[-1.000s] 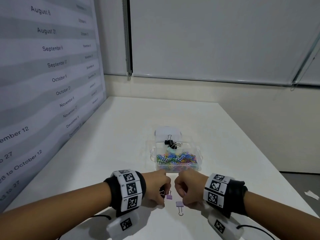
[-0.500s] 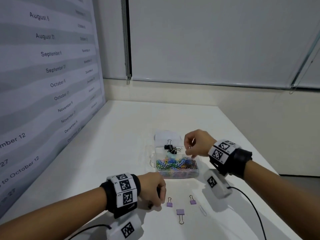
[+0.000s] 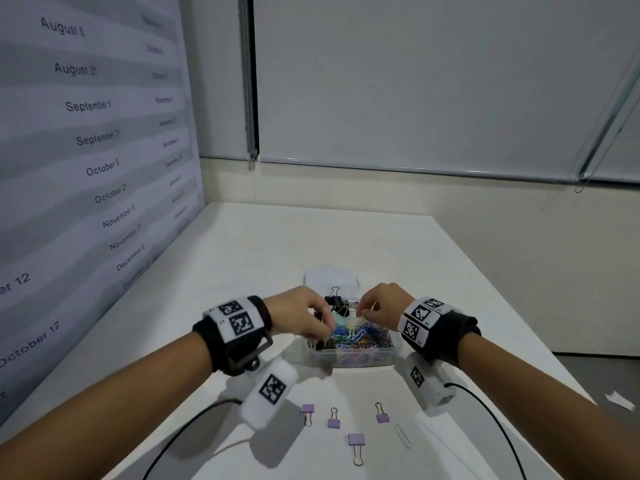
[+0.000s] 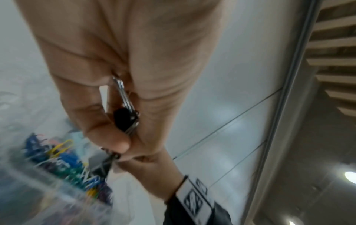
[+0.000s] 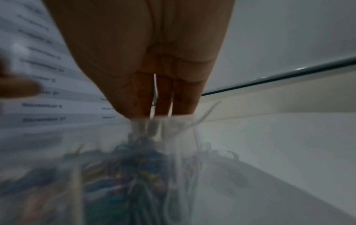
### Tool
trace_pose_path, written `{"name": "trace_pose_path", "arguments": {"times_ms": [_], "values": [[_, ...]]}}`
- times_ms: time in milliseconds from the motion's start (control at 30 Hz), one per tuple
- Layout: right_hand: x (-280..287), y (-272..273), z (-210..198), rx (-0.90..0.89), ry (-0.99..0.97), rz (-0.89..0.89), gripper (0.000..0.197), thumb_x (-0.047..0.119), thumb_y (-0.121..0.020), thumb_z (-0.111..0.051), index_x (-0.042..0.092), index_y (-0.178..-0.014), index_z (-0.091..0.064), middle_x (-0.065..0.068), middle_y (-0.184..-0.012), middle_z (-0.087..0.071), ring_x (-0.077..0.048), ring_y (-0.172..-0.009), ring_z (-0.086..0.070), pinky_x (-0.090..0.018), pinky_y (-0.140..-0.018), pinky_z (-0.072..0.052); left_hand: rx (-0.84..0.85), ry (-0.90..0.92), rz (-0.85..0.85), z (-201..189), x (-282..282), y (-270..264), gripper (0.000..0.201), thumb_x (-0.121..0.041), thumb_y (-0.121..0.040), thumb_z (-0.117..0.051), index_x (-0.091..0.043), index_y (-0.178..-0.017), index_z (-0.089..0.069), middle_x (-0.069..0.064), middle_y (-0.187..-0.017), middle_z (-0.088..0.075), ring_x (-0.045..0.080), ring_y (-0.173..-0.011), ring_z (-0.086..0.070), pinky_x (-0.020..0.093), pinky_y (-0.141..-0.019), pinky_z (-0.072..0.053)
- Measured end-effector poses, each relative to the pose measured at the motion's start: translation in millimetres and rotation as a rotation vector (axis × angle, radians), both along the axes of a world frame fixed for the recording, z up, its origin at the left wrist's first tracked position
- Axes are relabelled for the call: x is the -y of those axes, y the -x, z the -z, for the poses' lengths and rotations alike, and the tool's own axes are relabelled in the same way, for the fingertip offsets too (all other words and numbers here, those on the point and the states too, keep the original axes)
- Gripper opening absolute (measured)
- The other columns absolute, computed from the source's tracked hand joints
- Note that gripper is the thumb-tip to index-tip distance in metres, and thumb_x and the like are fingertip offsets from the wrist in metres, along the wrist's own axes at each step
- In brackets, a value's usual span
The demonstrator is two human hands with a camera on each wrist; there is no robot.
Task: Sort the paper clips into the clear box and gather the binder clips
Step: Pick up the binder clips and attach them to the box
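**Both hands over the clear box, black binder clip in the left**

At centre frame of the head view, the clear box (image 3: 351, 355) sat on the white counter (image 3: 242, 271), its near compartment heaped with coloured paper clips (image 3: 360, 336) lying at all angles. In the far compartment lay a cluster of black binder clips (image 3: 337, 303), one wire handle pointing up and away.

The left hand (image 3: 301, 317) hovered over the box's left edge, fingers curled. The left wrist view showed its grip closed on a black binder clip (image 4: 126, 118), pinched between thumb and fingers, long axis running along the hand, silver handles toward the palm.

The right hand (image 3: 381, 303) hung above the box's right side with its fingers bunched downward. Whether anything was in them could not be told: the right wrist view was blurred.

In the lower centre of the frame four purple binder clips lay apart on the counter: the left clip (image 3: 308, 412) and the largest clip (image 3: 356, 445) with handles toward the viewer, two smaller ones (image 3: 334, 420) (image 3: 381, 414) with handles pointing away. Just right of them lay a white paper clip (image 3: 402, 435), long axis running diagonally toward the lower right.
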State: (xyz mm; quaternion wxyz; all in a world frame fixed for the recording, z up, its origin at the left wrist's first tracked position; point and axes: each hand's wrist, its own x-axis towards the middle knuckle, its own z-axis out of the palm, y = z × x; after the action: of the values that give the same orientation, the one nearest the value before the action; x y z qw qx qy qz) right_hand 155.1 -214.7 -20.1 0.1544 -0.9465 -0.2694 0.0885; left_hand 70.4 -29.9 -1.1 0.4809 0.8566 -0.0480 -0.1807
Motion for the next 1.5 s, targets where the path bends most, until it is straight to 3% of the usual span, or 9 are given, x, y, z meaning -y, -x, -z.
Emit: {"name": "trace_pose_path", "arguments": {"times_ms": [233,367,533,667,800,1033,1200,1367,1500], "values": [[6.7,14.3,1.1,-0.003,0.018,-0.059,0.022,0.015,-0.090,-0.053,0.016,-0.100,-0.072,-0.009,-0.101,-0.072,-0.022,-0.094,-0.066,-0.028,-0.084,-0.049,0.048,0.218,-0.386,9.0,9.2,-49.8,0.026,0.012,-0.084,-0.057,-0.005,-0.065,-0.057,0.010,-0.065,-0.054,0.009,-0.045,-0.058,0.014,-0.049,-0.054],[15.7,30.8,-9.1,0.060,-0.047,-0.089,0.023,0.016,-0.092,-0.050,0.017,-0.105,-0.070,-0.003,-0.109,-0.067,-0.015,-0.092,-0.062,-0.021,-0.079,-0.043,-0.045,0.143,-0.415,17.8,8.3,-65.0,0.017,-0.007,-0.090,-0.059,-0.008,-0.074,-0.061,0.006,-0.076,-0.057,0.017,-0.067,-0.061,0.029,-0.075,-0.058],[31.7,59.5,-17.8,0.049,-0.004,-0.221,0.016,0.017,-0.085,-0.059,0.017,-0.094,-0.072,0.002,-0.093,-0.070,0.003,-0.063,-0.052,-0.004,-0.062,-0.037,-0.142,0.153,-0.341,4.3,3.2,-51.8,0.033,-0.013,-0.096,-0.049,-0.004,-0.127,-0.050,0.006,-0.121,-0.045,0.034,-0.103,-0.061,0.036,-0.088,-0.053],[45.0,83.5,-10.9,-0.036,0.105,-0.302,0.012,0.025,-0.079,-0.066,0.019,-0.088,-0.072,0.006,-0.083,-0.070,0.007,-0.058,-0.050,-0.004,-0.061,-0.037,-0.001,0.047,-0.251,-7.2,-2.9,-27.3,0.016,-0.010,-0.094,-0.051,-0.008,-0.108,-0.058,0.004,-0.097,-0.058,0.015,-0.066,-0.060,0.023,-0.061,-0.058],[59.9,98.4,-3.5,-0.179,0.198,-0.246,0.041,0.037,-0.067,-0.079,0.025,-0.103,-0.064,0.014,-0.082,-0.057,0.007,-0.060,-0.046,-0.014,-0.059,-0.037,0.020,-0.204,0.008,-7.6,-8.4,10.8,0.005,-0.012,-0.087,-0.062,-0.017,-0.086,-0.060,0.001,-0.083,-0.062,0.007,-0.059,-0.057,0.016,-0.051,-0.050],[58.3,108.9,16.5,-0.171,0.203,-0.222,0.062,0.026,-0.067,-0.079,0.027,-0.123,-0.052,0.008,-0.108,-0.044,-0.007,-0.093,-0.041,-0.020,-0.079,-0.036,-0.095,-0.545,0.211,15.5,5.4,53.0,0.051,-0.029,-0.076,-0.075,-0.016,-0.119,-0.052,0.001,-0.104,-0.056,0.004,-0.055,-0.052,0.011,-0.044,-0.043],[44.9,109.9,16.4,-0.195,0.116,-0.221,0.038,0.013,-0.071,-0.073,0.019,-0.107,-0.066,0.016,-0.080,-0.050,0.006,-0.062,-0.046,-0.001,-0.057,-0.034,0.001,-0.685,0.259,25.9,22.0,66.4,0.067,-0.040,-0.072,-0.077,-0.017,-0.126,-0.044,0.004,-0.123,-0.050,0.013,-0.090,-0.045,0.022,-0.072,-0.040],[39.5,109.4,17.4,-0.222,0.083,-0.158,0.026,0.011,-0.070,-0.071,0.019,-0.095,-0.072,0.019,-0.065,-0.053,0.006,-0.052,-0.050,-0.002,-0.051,-0.036,0.061,-0.641,0.253,32.0,41.3,75.2,0.064,-0.044,-0.071,-0.075,-0.019,-0.122,-0.047,0.002,-0.123,-0.046,0.016,-0.109,-0.048,0.025,-0.083,-0.040],[36.9,109.5,14.2,-0.265,0.085,-0.144,0.022,0.011,-0.070,-0.072,0.021,-0.089,-0.072,0.016,-0.063,-0.055,0.011,-0.047,-0.049,-0.003,-0.048,-0.035,0.094,-0.639,0.253,36.1,61.4,82.2,0.058,-0.046,-0.068,-0.075,-0.018,-0.113,-0.051,0.002,-0.112,-0.051,0.015,-0.096,-0.049,0.032,-0.086,-0.048]]}}
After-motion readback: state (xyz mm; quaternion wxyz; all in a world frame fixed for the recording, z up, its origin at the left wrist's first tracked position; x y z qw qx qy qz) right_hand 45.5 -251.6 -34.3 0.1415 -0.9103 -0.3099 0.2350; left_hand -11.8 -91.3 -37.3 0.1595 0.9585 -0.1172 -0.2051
